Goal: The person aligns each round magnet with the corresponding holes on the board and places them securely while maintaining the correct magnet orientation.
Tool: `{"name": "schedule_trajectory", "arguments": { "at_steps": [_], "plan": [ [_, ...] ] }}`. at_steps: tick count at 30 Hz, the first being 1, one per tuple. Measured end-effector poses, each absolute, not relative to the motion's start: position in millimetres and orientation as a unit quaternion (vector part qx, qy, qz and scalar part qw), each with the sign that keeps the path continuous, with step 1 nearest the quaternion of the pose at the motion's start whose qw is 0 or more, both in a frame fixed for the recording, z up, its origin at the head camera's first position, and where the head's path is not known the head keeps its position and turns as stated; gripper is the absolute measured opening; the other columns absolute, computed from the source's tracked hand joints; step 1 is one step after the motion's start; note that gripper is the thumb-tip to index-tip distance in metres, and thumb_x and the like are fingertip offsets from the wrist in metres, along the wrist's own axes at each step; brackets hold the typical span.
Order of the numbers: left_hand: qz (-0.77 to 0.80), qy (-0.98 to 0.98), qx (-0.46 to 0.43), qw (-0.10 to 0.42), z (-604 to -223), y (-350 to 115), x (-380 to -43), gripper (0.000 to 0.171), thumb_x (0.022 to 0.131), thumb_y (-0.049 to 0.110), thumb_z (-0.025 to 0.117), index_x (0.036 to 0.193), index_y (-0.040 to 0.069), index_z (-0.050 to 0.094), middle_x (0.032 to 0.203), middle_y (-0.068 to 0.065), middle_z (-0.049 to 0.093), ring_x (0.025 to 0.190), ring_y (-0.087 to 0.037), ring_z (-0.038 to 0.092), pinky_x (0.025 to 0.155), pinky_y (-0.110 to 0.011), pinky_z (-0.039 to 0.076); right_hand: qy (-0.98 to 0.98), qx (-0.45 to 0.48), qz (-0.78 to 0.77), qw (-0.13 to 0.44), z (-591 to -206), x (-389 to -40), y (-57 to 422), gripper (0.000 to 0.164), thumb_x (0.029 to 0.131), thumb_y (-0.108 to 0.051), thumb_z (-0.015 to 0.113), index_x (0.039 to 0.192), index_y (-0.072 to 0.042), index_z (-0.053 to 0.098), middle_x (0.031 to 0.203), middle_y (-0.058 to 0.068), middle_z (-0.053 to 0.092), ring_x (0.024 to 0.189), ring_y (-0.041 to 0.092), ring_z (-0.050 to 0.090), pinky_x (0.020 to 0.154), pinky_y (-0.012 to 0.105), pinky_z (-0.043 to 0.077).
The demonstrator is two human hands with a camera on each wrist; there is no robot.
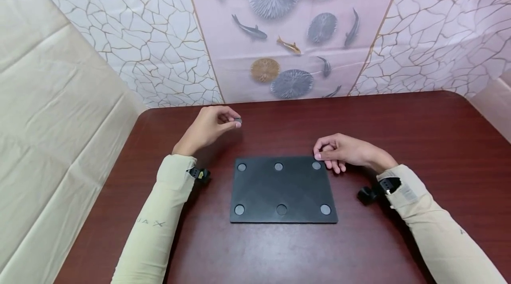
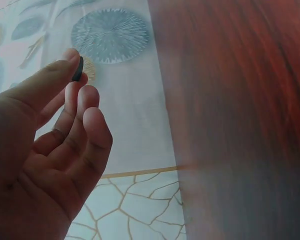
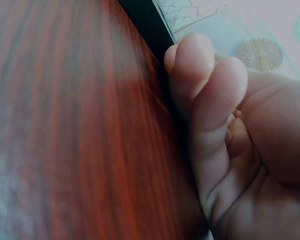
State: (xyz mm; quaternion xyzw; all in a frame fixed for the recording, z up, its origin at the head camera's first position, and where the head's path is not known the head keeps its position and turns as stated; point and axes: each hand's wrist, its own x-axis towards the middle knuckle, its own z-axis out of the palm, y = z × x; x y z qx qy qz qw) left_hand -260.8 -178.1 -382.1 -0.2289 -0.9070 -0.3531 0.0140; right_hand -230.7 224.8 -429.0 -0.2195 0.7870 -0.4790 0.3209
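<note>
In the head view a thin black rectangular board (image 1: pixel 259 188) lies on the table. Round grey discs (image 1: pixel 325 209) sit in several of its round spots; the front middle spot (image 1: pixel 281 209) looks as dark as the board. Beyond the board's back left corner, raised above the tabletop, my left hand (image 1: pixel 209 126) pinches a small dark disc (image 2: pixel 78 69) between thumb and forefinger, the other fingers loosely bent. My right hand (image 1: pixel 345 150) grips the board's back right corner with thumb and curled forefinger; the board's edge (image 3: pixel 150 25) shows beside those fingers in the right wrist view.
The dark red wooden table (image 1: pixel 399 120) ends at a patterned cloth backdrop (image 1: pixel 159 31). A plain cream cloth (image 1: pixel 52 120) hangs along the left side. Both wrists wear small black cameras on straps, the right one (image 1: pixel 367 195) close above the table.
</note>
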Motion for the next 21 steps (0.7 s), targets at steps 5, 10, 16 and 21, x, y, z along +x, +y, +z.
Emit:
{"name": "schedule_trajectory", "arguments": {
  "at_steps": [5, 10, 16, 21],
  "plan": [
    [-0.361, -0.902, -0.236, -0.001, -379, -183, -260, 0.015, 0.098, 0.022, 0.079, 0.110, 0.014, 0.079, 0.095, -0.008, 0.076, 0.090, -0.026, 0.073, 0.086, -0.035, 0.056, 0.789, -0.222, -0.477, 0.319, -429, -231, 224, 0.017, 0.106, -0.012, 0.065, 0.110, 0.004, 0.062, 0.070, 0.009, 0.062, 0.051, 0.014, 0.064, 0.046, 0.024, 0.049],
    [-0.348, -0.901, -0.260, -0.010, -373, -182, -258, 0.015, 0.098, 0.019, 0.078, 0.112, 0.014, 0.079, 0.097, -0.010, 0.077, 0.088, -0.019, 0.071, 0.086, -0.035, 0.055, 0.784, -0.226, -0.482, 0.318, -429, -231, 225, 0.017, 0.106, -0.011, 0.065, 0.110, 0.005, 0.062, 0.071, 0.008, 0.062, 0.051, 0.013, 0.064, 0.046, 0.024, 0.049],
    [-0.320, -0.907, -0.274, -0.016, -369, -181, -255, 0.017, 0.098, 0.018, 0.078, 0.115, 0.013, 0.079, 0.097, 0.000, 0.077, 0.089, -0.013, 0.070, 0.086, -0.035, 0.056, 0.784, -0.225, -0.483, 0.318, -429, -231, 225, 0.017, 0.106, -0.011, 0.065, 0.110, 0.005, 0.062, 0.070, 0.008, 0.062, 0.051, 0.013, 0.064, 0.045, 0.023, 0.049],
    [-0.314, -0.905, -0.286, -0.028, -367, -180, -253, 0.019, 0.098, 0.016, 0.077, 0.117, 0.013, 0.079, 0.100, 0.001, 0.076, 0.092, -0.014, 0.069, 0.088, -0.035, 0.055, 0.788, -0.223, -0.479, 0.316, -428, -230, 224, 0.017, 0.106, -0.011, 0.065, 0.110, 0.005, 0.062, 0.070, 0.008, 0.062, 0.050, 0.013, 0.064, 0.045, 0.024, 0.049]
  ]
}}
